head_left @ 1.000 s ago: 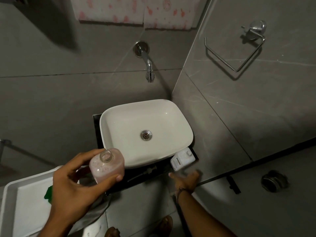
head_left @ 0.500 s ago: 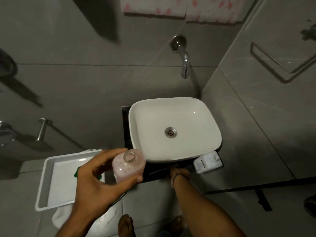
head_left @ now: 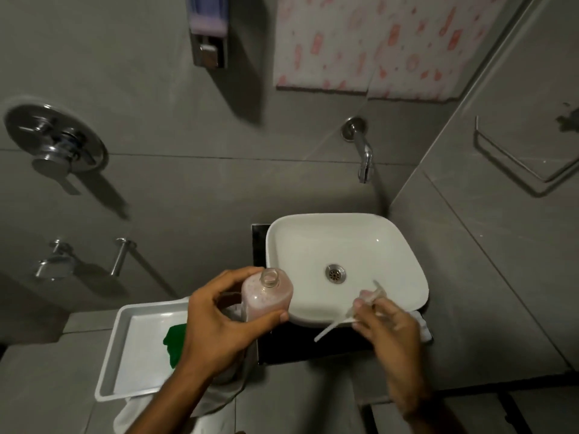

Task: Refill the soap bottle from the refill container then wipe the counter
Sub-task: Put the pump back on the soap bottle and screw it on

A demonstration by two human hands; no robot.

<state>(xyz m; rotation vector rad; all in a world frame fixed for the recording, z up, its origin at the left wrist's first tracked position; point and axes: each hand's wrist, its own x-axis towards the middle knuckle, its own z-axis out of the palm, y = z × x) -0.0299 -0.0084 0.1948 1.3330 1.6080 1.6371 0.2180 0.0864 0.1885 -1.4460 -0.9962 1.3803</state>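
Observation:
My left hand (head_left: 216, 321) grips a clear soap bottle (head_left: 266, 296) filled with pink liquid, upright, its neck open and uncapped, just left of the white basin (head_left: 344, 245). My right hand (head_left: 385, 324) holds the clear pump head with its long dip tube (head_left: 335, 325), blurred, over the basin's front rim. The white refill container (head_left: 421, 327) is mostly hidden behind my right hand, on the black counter (head_left: 313, 346). A green cloth (head_left: 174, 341) lies in a white tray (head_left: 125, 339) at the lower left.
A wall tap (head_left: 363, 158) hangs above the basin. A wall soap dispenser (head_left: 208, 29), a round mixer valve (head_left: 54, 142) and wall pegs sit to the left, a towel ring (head_left: 526, 161) on the right wall. White fabric hangs below the tray.
The view has swung left and up. My right hand has come up from the counter's front edge holding the pump head. My left hand still holds the bottle.

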